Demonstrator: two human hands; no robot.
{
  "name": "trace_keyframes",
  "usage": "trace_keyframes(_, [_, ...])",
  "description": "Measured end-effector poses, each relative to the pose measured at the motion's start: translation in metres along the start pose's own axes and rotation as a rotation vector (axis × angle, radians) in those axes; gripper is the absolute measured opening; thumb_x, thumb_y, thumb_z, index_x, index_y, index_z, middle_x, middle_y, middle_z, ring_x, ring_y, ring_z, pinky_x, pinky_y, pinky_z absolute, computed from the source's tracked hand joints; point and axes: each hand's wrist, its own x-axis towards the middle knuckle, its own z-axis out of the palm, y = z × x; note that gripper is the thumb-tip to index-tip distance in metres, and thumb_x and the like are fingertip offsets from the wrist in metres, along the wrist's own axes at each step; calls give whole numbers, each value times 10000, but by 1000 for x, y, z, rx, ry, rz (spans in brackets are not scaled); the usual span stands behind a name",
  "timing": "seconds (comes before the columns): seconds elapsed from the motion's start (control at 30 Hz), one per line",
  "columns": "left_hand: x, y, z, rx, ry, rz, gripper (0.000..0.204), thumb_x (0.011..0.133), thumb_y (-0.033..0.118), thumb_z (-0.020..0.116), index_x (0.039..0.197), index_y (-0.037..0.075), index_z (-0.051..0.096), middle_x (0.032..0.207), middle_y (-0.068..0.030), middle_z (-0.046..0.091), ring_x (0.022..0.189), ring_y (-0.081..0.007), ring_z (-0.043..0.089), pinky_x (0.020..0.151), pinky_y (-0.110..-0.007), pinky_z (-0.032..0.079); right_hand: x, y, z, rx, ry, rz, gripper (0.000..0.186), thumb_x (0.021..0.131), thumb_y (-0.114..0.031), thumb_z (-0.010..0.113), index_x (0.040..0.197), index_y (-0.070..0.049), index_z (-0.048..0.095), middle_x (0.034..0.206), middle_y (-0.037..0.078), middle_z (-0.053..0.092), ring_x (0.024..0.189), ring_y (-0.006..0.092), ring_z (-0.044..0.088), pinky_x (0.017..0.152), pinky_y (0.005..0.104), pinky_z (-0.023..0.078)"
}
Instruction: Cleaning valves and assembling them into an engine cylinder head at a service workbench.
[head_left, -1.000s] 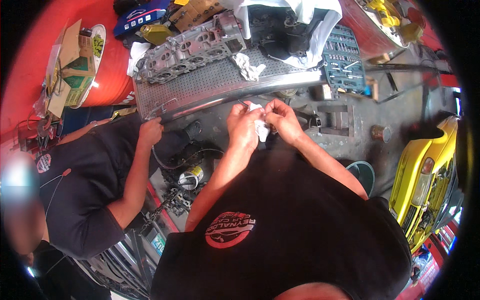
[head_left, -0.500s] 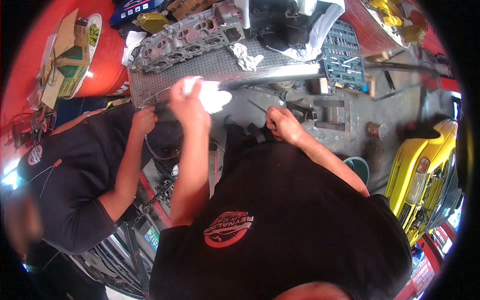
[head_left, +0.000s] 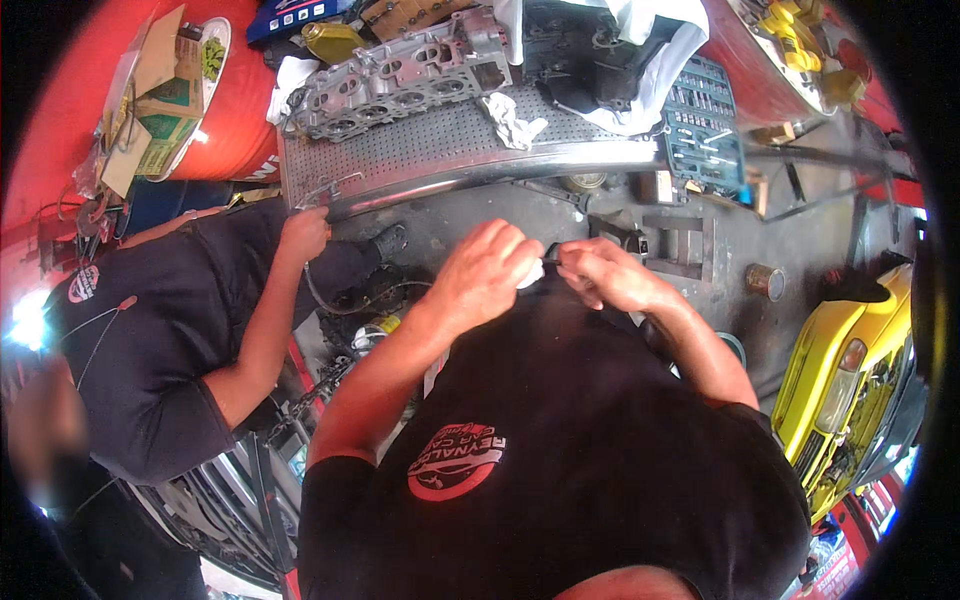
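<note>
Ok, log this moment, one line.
left hand: gripping bunched white cloth; right hand: pinching thin dark object; perforated metal bench: grey metal cylinder head

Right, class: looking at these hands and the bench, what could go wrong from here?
The dark piece between the left hand and right hand could slip, being so thin. The rag lies near the front edge of the bench, so it might get knocked off. The co-worker's hand is near that edge too, so arms could bump.

Held rag (head_left: 532,273): matt cloth. Cylinder head (head_left: 400,82): rough, matt metal.
</note>
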Motion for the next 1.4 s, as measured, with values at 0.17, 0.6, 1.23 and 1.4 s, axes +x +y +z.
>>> trace_keyframes(0.17, [-65, -111, -21, -388, 480, -850, 113, 941, 85, 610, 1016, 32, 676, 948, -147, 711, 847, -185, 691, 725, -330, 552, -49, -16, -68, 158, 208, -194, 252, 956, -226, 408, 725, -128, 386, 615, -17, 383, 453, 115, 361, 451, 285, 350])
trace_keyframes(0.6, [47, 11, 20, -1716, 529, -582, 174, 1015, 166, 598, 1094, 13, 628, 948, -48, 662, 836, -122, 644, 747, -296, 558, 9, 8, -3, 376, 65, -240, 286, 1000, -289, 464, 778, -118, 409, 598, -7, 340, 454, 139, 313, 491, 345, 386])
trace_keyframes(1.23, [47, 17, 35, -995, 501, -819, 197, 947, 183, 690, 901, -6, 654, 777, -13, 657, 689, -72, 588, 602, -257, 484, 34, 7, 20, -795, 520, -601, 206, 936, -134, 548, 1095, -9, 585, 946, 259, 659, 867, 480, 635, 735, 512, 513])
trace_keyframes(1.4, [49, -21, 54, -1400, 699, -1030, 129, 900, 74, 686, 961, -29, 639, 893, -125, 709, 709, -192, 677, 613, -330, 557, 36, 18, 17, -846, 539, -583, 199, 961, -192, 551, 1034, -10, 588, 908, 253, 651, 838, 486, 618, 708, 531, 500])
